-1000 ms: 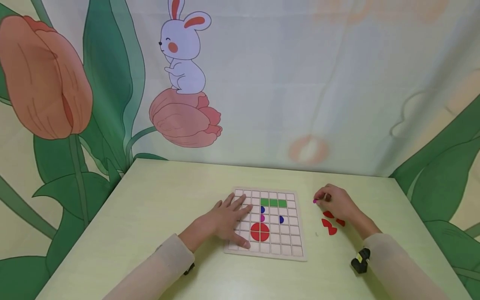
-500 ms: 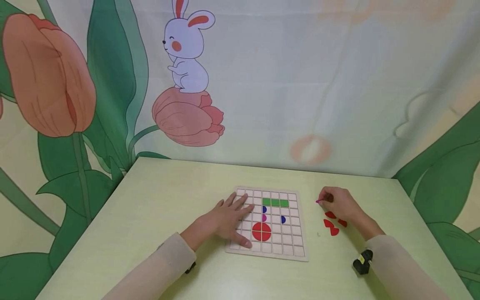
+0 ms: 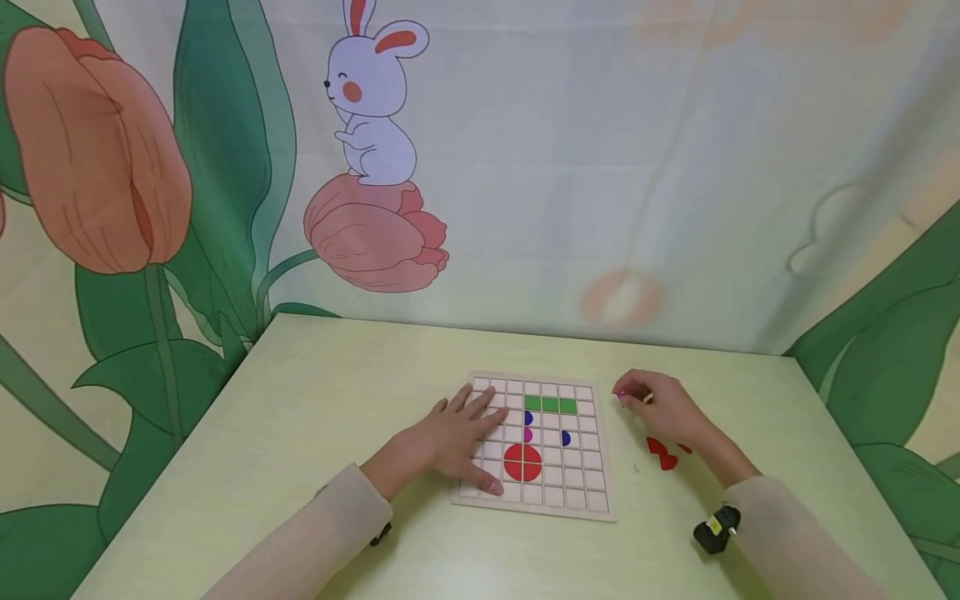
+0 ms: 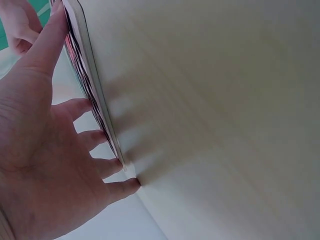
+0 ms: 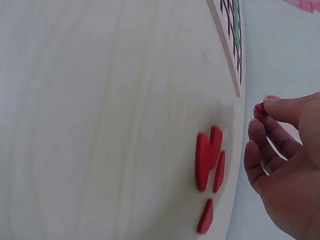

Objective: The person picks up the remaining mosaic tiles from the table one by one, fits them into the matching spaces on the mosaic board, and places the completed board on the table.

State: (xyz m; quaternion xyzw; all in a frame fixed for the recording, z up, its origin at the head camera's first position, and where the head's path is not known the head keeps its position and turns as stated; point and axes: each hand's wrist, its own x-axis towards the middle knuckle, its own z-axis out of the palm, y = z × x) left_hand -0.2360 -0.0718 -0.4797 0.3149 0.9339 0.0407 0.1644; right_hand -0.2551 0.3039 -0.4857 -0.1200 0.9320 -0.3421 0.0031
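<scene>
On the table lies a wooden grid board (image 3: 553, 498). My left hand (image 3: 456, 437) rests on its left side, fingers spread, thumb near the front edge. Pinched between thumb and index finger of my right hand (image 3: 663, 407) is a small magenta piece (image 5: 259, 107), mostly covered by the fingertips. That hand is raised just right of the board's far right corner. Set in the grid are a row of green squares (image 3: 551, 405), two blue half-circles (image 3: 566, 438), a magenta half-circle (image 3: 528, 435) and red quarter pieces forming a circle (image 3: 514, 455).
Several loose red pieces (image 5: 202, 161) lie on the table (image 3: 360, 383) right of the board, partly behind the right hand in the head view. A tiny pale bit (image 3: 637, 468) is beside them. A printed curtain (image 3: 510, 208) hangs behind the table's far edge.
My right hand, pinching the magenta piece, has moved left toward the board over the last half second. The left hand stays on the board.
</scene>
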